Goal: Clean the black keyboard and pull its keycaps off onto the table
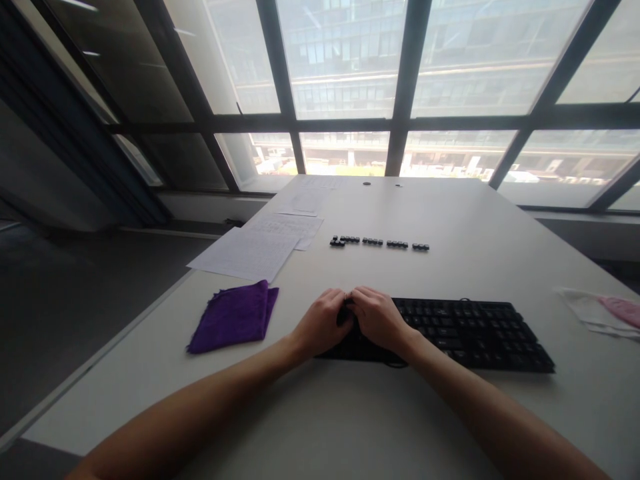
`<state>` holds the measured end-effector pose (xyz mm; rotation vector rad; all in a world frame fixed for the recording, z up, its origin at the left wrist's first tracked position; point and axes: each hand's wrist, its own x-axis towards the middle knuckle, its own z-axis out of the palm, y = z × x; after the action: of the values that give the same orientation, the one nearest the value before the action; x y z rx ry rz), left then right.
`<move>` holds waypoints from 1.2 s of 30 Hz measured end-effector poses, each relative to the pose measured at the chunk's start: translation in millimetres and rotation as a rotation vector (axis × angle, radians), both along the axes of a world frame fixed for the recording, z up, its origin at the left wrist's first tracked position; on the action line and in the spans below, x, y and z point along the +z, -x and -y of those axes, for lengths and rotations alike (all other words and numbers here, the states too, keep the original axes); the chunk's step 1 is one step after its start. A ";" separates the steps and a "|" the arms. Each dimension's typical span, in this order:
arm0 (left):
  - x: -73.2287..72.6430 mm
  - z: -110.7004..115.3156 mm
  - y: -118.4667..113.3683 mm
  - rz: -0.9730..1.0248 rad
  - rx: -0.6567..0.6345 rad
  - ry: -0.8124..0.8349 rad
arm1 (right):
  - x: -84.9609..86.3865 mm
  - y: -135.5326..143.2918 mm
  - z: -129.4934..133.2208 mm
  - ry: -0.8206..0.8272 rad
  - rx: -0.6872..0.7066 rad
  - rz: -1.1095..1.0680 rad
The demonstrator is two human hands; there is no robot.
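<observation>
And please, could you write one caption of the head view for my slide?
Left hand and right hand meet over a black keyboard, detached keycaps beyond, a folded purple cloth at left.

plastic keyboard (470, 333), matt cloth (231, 319)

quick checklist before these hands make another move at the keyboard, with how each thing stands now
1. Keyboard lying on the table: ok.
2. Left hand and right hand together at its left end: ok.
3. Anything gripped between them: cannot tell, the view is blocked.
4. Black keycaps beyond the keyboard, apart from it: ok.
5. Purple cloth off the keyboard: ok.
6. Papers off the keyboard: ok.
</observation>
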<state>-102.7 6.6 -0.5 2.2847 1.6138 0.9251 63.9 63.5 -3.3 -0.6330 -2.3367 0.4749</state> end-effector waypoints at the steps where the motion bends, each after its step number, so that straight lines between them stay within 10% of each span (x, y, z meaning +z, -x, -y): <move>1: -0.7 -0.5 0.4 0.002 -0.004 0.003 | -0.2 -0.3 0.3 -0.022 0.021 0.009; 13: 2.4 -8.0 1.3 0.095 0.028 0.083 | 1.7 0.4 -7.5 0.385 -0.021 -0.249; 36: -2.0 -5.3 -4.1 0.242 0.068 -0.108 | 2.0 2.9 -13.1 0.479 -0.155 -0.415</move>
<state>-98.6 11.9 -2.6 2.0974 1.5805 1.2794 60.9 76.6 -1.3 -0.8353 -1.7732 1.0041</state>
